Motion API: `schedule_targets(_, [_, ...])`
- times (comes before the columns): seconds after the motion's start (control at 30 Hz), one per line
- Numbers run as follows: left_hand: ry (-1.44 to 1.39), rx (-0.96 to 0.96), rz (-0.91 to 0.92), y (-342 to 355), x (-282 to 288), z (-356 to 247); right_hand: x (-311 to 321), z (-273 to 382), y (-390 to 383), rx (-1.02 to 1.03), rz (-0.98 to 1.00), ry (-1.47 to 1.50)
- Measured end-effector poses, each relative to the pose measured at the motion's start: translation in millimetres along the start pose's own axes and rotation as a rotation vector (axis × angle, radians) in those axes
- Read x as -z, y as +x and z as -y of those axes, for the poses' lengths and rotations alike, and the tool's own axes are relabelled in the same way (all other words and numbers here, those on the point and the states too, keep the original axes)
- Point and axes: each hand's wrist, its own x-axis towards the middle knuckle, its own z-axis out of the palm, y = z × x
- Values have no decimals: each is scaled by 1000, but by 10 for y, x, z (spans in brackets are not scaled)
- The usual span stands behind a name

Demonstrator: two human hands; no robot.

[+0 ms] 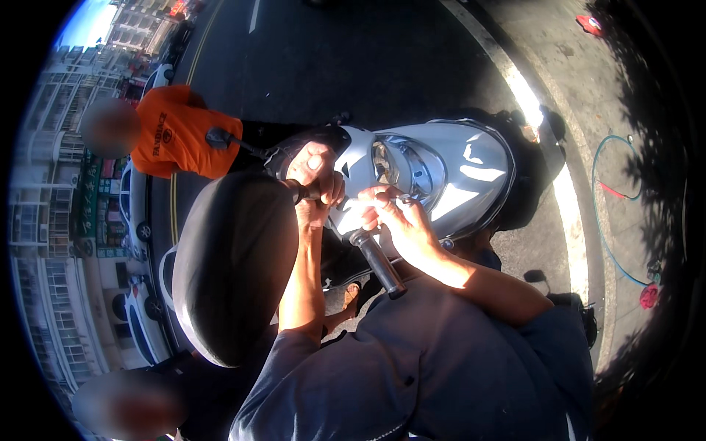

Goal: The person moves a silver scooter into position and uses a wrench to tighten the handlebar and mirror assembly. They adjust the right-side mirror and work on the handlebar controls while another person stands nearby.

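Observation:
Both my hands are over the front of a silver scooter. My left hand is closed, thumb on top, beside a short dark handle end; what its fingers hold is hidden. Close to its right, my right hand has its fingers bent and pinched together. Glare hides whatever may be between them. Just below the right hand, a black handlebar grip slants down and stays apart from its palm. A large dark rounded object stands left of my left forearm; its kind is unclear.
A person in an orange shirt stands at the far left, near a mirror on a stalk. Another person is at the lower left. Parked cars line the street. A thin green hose lies on the right pavement.

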Motion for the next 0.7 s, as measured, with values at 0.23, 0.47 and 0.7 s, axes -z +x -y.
schedule_targets(0.23, [-15, -17, 22, 27, -31, -10, 204, 41, 504, -333, -18, 268])
schedule_targets(0.47, [-15, 0, -44, 31, -41, -19, -67, 150, 1790, -376, 138, -256])
schedule_targets(0.7, [-24, -32, -129, -72, 57, -26, 237, 310, 890, 238, 37, -702])
